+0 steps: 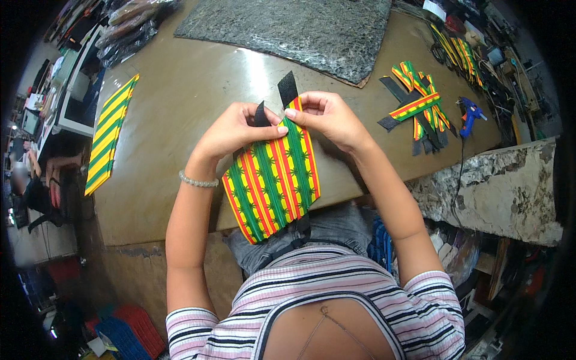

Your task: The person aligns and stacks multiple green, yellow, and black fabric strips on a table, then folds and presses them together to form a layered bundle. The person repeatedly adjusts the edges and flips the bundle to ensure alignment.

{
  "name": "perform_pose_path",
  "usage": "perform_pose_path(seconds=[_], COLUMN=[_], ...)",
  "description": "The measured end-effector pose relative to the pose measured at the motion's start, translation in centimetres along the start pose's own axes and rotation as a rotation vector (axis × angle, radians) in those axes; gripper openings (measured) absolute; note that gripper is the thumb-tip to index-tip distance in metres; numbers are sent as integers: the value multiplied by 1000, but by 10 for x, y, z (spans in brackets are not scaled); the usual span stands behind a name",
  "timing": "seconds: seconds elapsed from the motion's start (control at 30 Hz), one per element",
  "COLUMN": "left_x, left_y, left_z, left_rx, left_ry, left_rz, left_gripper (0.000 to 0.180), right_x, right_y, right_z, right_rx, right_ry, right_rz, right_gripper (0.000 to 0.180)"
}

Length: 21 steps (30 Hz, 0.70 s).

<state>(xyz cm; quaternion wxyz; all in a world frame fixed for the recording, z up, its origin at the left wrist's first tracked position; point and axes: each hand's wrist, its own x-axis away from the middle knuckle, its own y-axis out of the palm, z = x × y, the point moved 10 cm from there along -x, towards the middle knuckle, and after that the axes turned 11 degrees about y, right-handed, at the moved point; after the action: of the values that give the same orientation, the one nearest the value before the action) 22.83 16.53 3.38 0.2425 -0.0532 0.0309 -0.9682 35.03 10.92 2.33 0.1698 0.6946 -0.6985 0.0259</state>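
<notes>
Striped fabric piece [273, 180] held above the near table [180, 120] edge. Left hand [231, 129] pinches its top and a black strip [259, 114]; right hand [327, 117] pinches the other strip [288, 89]. Loose pinch could let strips slip askew.

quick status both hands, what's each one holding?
Left hand: closed, pinching the top edge of the striped fabric piece beside a black strap.
Right hand: closed, pinching the same edge at the other black strap.
</notes>
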Motion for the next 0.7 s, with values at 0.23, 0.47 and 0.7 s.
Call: perform_pose_path(seconds=[0.23, 0.47, 0.7], left_x=[-18, -22, -24], left_y=[13, 34, 31], left_z=[8, -16, -27], left_rx=[-58, 13, 100], left_ry=[46, 48, 57], left_rz=[-3, 55, 118], left_gripper=[23, 23, 18], right_x=[11, 12, 38], right_y=[-12, -29, -23], right_z=[-6, 42, 20], right_rx=[9, -175, 125], right_ry=[-38, -16, -287], right_rz=[14, 166, 442], right_gripper=[17, 15, 16])
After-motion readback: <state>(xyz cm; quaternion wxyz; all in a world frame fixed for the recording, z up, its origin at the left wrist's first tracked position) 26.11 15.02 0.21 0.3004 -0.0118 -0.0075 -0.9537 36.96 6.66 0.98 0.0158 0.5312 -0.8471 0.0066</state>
